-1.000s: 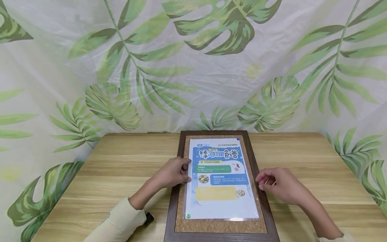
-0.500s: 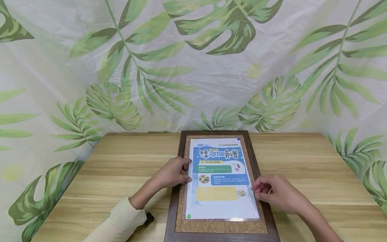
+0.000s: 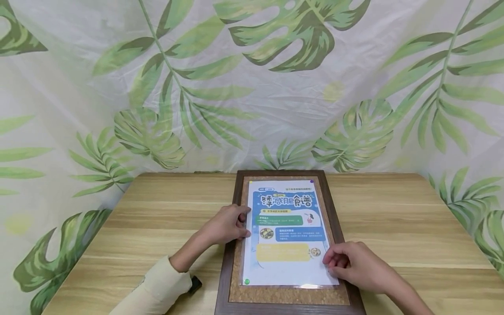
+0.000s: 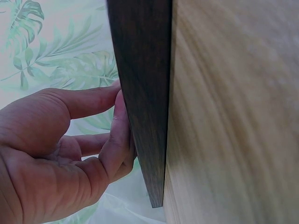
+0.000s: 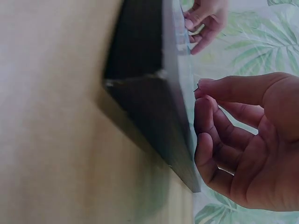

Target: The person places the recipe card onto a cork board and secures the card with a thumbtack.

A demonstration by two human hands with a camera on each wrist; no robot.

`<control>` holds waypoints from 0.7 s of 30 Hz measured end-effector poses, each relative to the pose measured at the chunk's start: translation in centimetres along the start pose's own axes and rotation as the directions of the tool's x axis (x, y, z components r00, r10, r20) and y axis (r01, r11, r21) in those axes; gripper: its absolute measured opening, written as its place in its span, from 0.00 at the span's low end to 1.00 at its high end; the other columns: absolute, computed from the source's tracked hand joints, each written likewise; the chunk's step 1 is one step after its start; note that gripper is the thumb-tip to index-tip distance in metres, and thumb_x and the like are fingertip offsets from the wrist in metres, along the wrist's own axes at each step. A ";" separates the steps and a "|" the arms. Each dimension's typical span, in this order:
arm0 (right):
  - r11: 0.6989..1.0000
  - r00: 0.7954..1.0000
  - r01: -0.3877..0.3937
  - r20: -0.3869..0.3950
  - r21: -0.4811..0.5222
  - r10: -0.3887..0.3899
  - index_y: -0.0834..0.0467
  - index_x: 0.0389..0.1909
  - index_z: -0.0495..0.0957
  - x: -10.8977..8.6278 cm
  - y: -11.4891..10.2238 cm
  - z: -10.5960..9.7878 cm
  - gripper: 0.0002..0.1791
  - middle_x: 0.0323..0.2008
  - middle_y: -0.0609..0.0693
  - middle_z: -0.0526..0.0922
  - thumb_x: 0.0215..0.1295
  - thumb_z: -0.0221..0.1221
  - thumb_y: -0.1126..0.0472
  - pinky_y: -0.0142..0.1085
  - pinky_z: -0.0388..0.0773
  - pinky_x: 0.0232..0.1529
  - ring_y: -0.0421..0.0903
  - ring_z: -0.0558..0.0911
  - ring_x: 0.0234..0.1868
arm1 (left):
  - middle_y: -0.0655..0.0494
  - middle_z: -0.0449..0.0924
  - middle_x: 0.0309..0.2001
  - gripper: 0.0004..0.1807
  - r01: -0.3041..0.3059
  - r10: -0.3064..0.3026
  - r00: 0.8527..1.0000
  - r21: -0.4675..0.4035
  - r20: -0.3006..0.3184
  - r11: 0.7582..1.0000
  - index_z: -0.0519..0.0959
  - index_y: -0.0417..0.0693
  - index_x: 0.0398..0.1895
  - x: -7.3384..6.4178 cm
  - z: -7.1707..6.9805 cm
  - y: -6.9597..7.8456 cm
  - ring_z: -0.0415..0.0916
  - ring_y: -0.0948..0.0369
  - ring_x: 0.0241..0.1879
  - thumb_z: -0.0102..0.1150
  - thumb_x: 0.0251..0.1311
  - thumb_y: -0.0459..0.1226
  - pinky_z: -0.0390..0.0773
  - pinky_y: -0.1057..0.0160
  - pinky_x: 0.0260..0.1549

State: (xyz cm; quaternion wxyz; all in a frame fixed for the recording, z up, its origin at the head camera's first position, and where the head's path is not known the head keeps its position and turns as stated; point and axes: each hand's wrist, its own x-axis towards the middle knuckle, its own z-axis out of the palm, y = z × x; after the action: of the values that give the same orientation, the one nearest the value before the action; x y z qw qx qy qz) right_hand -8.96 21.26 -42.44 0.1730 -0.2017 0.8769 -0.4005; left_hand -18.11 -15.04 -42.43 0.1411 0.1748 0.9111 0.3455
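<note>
- Currently right hand (image 3: 356,267) pinches what looks like a small pin (image 5: 196,88) between thumb and forefinger, at lower right of the poster (image 3: 287,232)
- Left hand (image 3: 226,225), fingers loosely curled, presses poster's left edge flat
- Poster lies on cork board (image 3: 288,294), centre frame, on table (image 3: 393,218)
- Step, judged: pinning the lower right corner; next calls for a straight push into cork

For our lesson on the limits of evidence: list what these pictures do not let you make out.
- Small print on the poster: too small, head view.
- What the right hand pinches: hidden by fingers in the head view, only a thin tip shows in the right wrist view.
- Dark object by the left sleeve: partly hidden.
</note>
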 end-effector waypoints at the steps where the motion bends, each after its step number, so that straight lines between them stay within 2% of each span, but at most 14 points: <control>1: 1.000 1.000 -0.005 0.006 0.004 0.005 0.54 0.38 0.86 0.0 0.0 0.1 0.05 0.30 0.43 0.83 0.67 0.70 0.67 0.29 0.78 0.32 0.34 0.77 0.31 | 0.47 0.78 0.44 0.38 0.002 -0.002 1.000 -0.001 0.001 1.000 0.72 0.27 0.73 0.0 0.0 0.0 0.83 0.66 0.31 0.76 0.59 0.24 0.84 0.67 0.28; 21: 0.998 0.996 0.068 0.054 0.003 -0.068 0.51 0.37 0.86 -1.1 1.0 0.4 0.06 0.29 0.37 0.83 0.68 0.70 0.66 0.29 0.80 0.31 0.30 0.78 0.31 | 0.46 0.78 0.45 0.38 0.018 -0.018 1.000 -0.012 0.000 1.000 0.72 0.27 0.73 -0.1 0.0 0.1 0.84 0.65 0.32 0.76 0.59 0.24 0.86 0.67 0.28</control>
State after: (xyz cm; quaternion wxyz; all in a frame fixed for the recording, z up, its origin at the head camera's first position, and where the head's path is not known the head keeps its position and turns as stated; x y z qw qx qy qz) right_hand -8.07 22.10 -43.28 0.1829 -0.2423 0.8644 -0.4009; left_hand -18.03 -15.02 -42.38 0.1450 0.1655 0.9107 0.3495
